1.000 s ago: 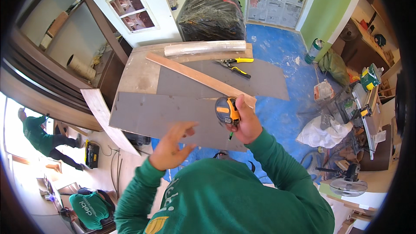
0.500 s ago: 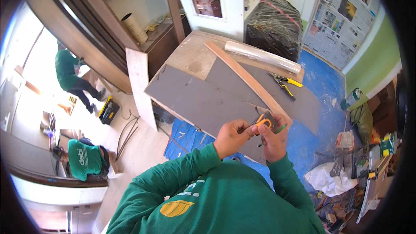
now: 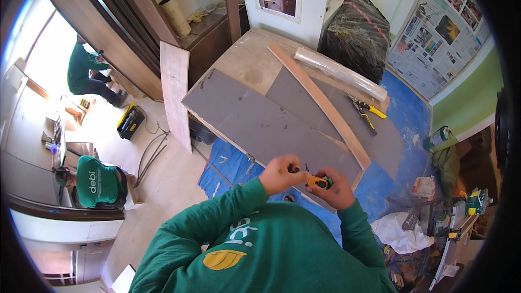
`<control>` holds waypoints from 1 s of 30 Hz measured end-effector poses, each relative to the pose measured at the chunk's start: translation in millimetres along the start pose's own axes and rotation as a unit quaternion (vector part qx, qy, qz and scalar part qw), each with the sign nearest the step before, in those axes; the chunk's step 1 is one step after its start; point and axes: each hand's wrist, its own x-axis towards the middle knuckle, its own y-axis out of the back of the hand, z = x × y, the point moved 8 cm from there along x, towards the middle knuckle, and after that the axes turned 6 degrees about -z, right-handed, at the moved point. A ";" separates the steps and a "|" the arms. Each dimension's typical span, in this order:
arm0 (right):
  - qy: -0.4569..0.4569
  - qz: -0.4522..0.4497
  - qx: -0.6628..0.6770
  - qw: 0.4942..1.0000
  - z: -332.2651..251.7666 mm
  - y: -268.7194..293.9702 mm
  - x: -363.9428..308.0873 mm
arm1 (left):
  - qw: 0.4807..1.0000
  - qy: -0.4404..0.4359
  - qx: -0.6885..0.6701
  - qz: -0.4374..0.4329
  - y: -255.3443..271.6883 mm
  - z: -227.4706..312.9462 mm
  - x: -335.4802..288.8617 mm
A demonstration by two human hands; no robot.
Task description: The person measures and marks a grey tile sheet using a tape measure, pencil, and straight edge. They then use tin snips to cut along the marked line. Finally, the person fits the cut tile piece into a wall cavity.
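Observation:
Close to my body, at the near edge of a grey-faced board (image 3: pixel 239 108), both hands are raised together. My right hand (image 3: pixel 337 191) is closed around a small orange and black tape measure (image 3: pixel 318 182). Something green shows between the same fingers, perhaps a pencil. My left hand (image 3: pixel 279 174) is curled with its fingertips close to the tape measure's left side. A small dark piece shows at those fingers, too small to name. Beyond the hands, a long narrow wooden strip (image 3: pixel 320 106) lies across the boards. Yellow-handled snips (image 3: pixel 369 111) rest to its right.
A clear plastic-wrapped roll (image 3: pixel 342 75) lies at the table's far side. A curved thin panel (image 3: pixel 175 97) stands left of the table. Blue sheeting (image 3: pixel 404 111) covers the floor. Two people in green work at left, near a toolbox (image 3: pixel 130 121). Clutter and a white bag (image 3: pixel 401 233) lie at right.
My hands have come down slightly nearer my body, and the tape measure has turned in my right hand. My left fingers have drawn a little away from it. The view has shifted.

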 end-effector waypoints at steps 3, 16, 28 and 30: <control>-0.020 0.000 -0.108 0.994 12.9 -4.5 11.4 | 0.993 -0.017 -0.097 0.068 66.0 -29.4 -2.4; -0.456 -0.182 -0.375 0.786 121.9 1.2 -30.3 | 0.934 0.076 -0.303 0.175 490.4 -272.6 4.7; -0.593 -0.086 -0.201 0.775 63.1 -42.9 -28.9 | 0.979 0.088 -0.115 0.146 533.6 -330.4 80.0; -0.608 -0.084 -0.214 0.760 71.6 -47.3 -34.5 | 0.980 0.088 -0.120 0.134 532.5 -328.5 83.7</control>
